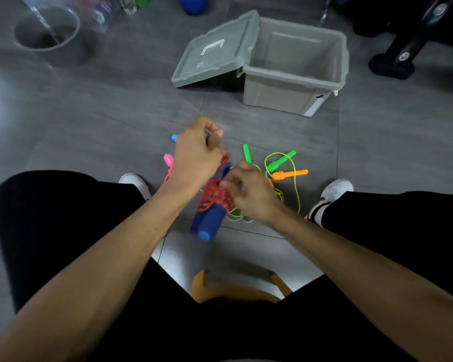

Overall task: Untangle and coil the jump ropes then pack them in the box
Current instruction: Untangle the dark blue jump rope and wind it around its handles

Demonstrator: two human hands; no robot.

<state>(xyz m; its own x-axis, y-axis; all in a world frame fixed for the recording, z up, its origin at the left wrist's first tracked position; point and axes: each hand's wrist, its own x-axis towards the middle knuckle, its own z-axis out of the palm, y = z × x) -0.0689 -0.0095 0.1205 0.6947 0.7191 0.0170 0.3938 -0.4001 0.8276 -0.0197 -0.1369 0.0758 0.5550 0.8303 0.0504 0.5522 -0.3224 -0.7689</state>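
Two dark-blue foam jump-rope handles (209, 222) wrapped in red cord (215, 195) slant away-right between the hands: left hand (194, 155) pinching cord above, right hand (246, 190) gripping the wrap.

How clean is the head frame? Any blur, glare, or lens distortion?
Head view: motion blur smears the left hand, right hand and red rope; wide-angle bending curves the floor tile lines and stretches the forearms; a pale glare patch on the floor at the left edge; dim corners; the grey box reads fairly sharp.
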